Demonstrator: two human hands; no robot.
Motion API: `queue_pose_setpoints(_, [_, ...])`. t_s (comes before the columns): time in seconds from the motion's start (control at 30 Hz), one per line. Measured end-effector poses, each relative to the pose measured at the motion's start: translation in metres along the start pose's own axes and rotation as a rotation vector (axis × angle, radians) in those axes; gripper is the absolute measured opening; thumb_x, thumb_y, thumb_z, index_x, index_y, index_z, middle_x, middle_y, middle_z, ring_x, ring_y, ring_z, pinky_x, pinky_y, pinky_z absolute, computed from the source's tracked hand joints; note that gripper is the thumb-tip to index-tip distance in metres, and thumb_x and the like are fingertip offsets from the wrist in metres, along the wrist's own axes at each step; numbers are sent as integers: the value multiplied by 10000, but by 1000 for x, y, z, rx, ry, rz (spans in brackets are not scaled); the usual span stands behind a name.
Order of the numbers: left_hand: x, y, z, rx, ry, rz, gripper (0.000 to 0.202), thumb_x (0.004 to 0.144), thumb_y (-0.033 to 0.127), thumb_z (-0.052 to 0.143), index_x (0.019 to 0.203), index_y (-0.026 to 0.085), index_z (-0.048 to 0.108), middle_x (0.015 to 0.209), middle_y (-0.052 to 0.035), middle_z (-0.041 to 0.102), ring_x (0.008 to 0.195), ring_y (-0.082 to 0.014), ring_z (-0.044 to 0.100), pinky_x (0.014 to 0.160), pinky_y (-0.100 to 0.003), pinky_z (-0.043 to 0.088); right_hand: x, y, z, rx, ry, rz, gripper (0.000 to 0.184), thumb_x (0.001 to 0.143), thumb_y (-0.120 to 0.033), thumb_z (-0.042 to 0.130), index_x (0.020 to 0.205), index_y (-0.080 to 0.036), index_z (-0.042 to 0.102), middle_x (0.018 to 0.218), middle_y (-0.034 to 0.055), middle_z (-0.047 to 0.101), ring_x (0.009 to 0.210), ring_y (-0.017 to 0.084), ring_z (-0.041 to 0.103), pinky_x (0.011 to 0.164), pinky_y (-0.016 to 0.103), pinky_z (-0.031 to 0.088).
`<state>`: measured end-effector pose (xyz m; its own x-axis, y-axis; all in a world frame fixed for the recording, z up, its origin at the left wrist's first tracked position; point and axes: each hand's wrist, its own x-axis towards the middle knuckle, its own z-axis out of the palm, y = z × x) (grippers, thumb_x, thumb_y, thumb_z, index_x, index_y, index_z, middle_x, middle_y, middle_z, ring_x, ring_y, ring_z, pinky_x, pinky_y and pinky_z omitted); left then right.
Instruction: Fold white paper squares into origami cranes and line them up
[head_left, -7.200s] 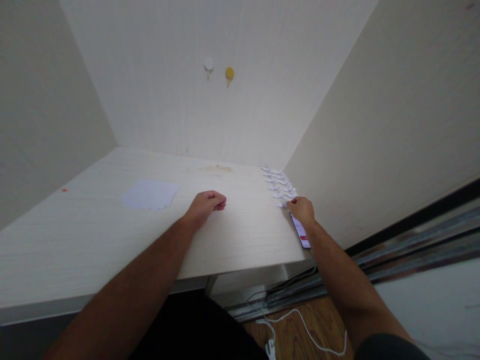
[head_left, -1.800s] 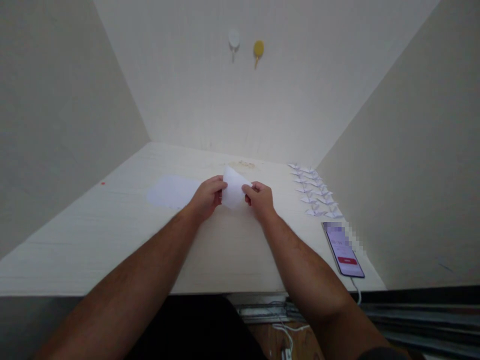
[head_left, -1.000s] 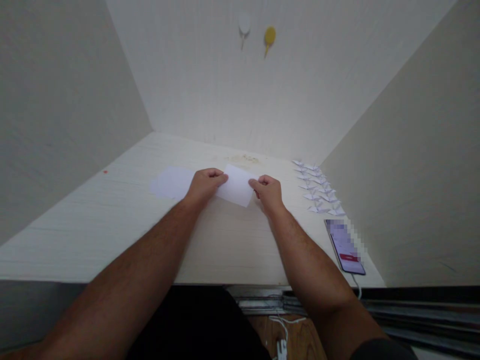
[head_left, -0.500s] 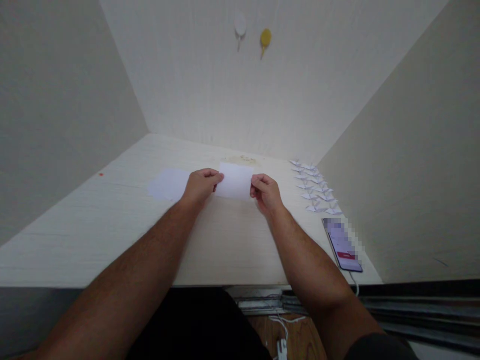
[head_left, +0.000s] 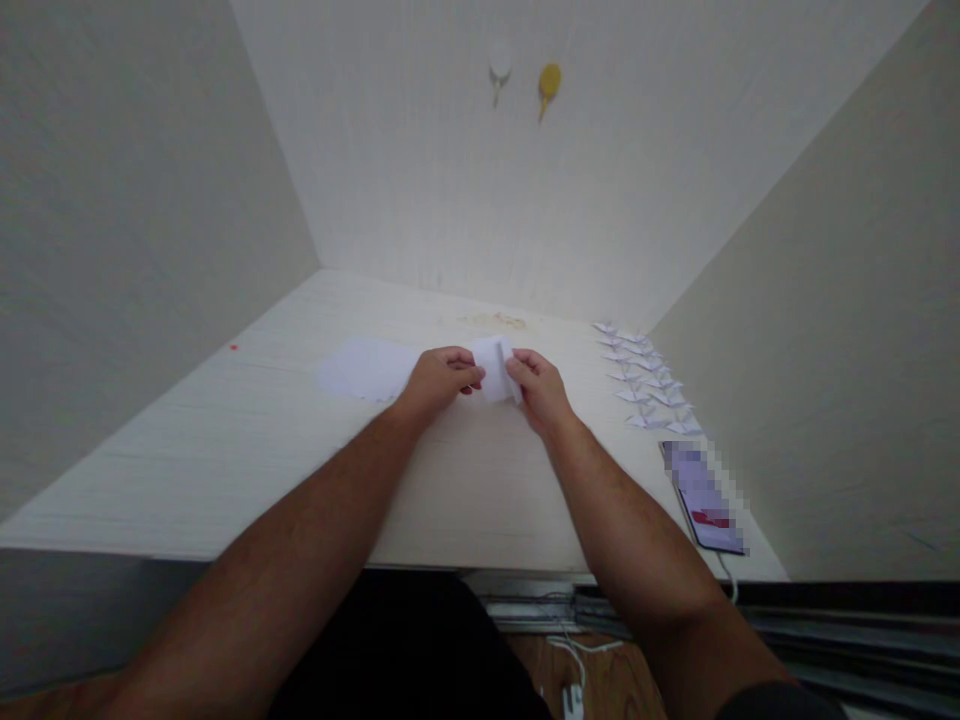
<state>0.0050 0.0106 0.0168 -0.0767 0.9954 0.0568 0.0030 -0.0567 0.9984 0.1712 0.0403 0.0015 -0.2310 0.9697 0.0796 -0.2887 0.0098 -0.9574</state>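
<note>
A small white sheet of paper [head_left: 491,372] is held between my two hands above the table, its right part bent over toward the middle. My left hand [head_left: 448,377] pinches the paper's left edge between thumb and fingers. On the other side, my right hand [head_left: 538,383] grips the folded-over right edge, thumb on top. Beside my left hand lies a spread of white paper sheets [head_left: 364,368], partly hidden behind that hand.
Several folded paper cranes [head_left: 649,378] stand in rows at the right of the white table [head_left: 480,500]. Nearer me lies a phone [head_left: 701,497] with a cable. Walls enclose the table at left, back and right; a yellow hook [head_left: 550,80] hangs on the back wall.
The paper was flat and stretched between my hands; now its right side is bent over. My hands have come closer together. The whole view has shifted slightly.
</note>
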Motion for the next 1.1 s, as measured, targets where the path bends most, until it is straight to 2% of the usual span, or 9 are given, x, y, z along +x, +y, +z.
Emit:
queue_pose_setpoints(0.1, [-4,3,3,15,-58,2,208,616,276,752,740,139,657,643,-47,678,599,-151,630,588,-275,480,-2,2,2,-77,-45,5,397,635,-438,798,908,-184,663,761,1,689,620,123,588,609,260,456])
queue_pose_setpoints(0.23, [-6,6,4,34,-89,-10,189,630,270,744,749,140,675,654,-59,693,612,-163,647,595,-283,493,-3,3,2,-171,-14,-10,396,631,-453,790,888,-185,652,741,-5,676,588,117,568,569,250,435])
queue_pose_setpoints(0.4, [-5,6,2,-8,-43,4,216,661,324,740,736,136,666,652,-66,692,603,-164,647,599,-291,502,-3,3,3,-201,3,-21,370,631,-431,781,873,-187,643,731,-10,665,584,115,557,558,245,426])
queue_pose_setpoints(0.57, [-4,6,4,-72,17,3,271,624,334,775,756,128,660,655,-68,687,617,-179,665,582,-291,500,-3,4,3,-234,25,-23,364,630,-427,774,870,-193,631,740,-8,665,590,120,558,558,246,423])
queue_pose_setpoints(0.73, [-6,7,5,-97,31,14,278,595,301,798,747,123,647,641,-63,685,597,-185,670,566,-296,501,-2,5,2,-242,35,-46,359,630,-411,778,868,-187,629,753,-3,668,603,122,563,564,244,422])
queue_pose_setpoints(1.1, [-5,6,5,-65,29,7,220,636,289,780,727,132,656,631,-68,696,579,-163,654,588,-295,514,-1,8,0,-325,23,-69,353,626,-415,777,850,-197,611,736,-11,656,599,123,550,563,246,418])
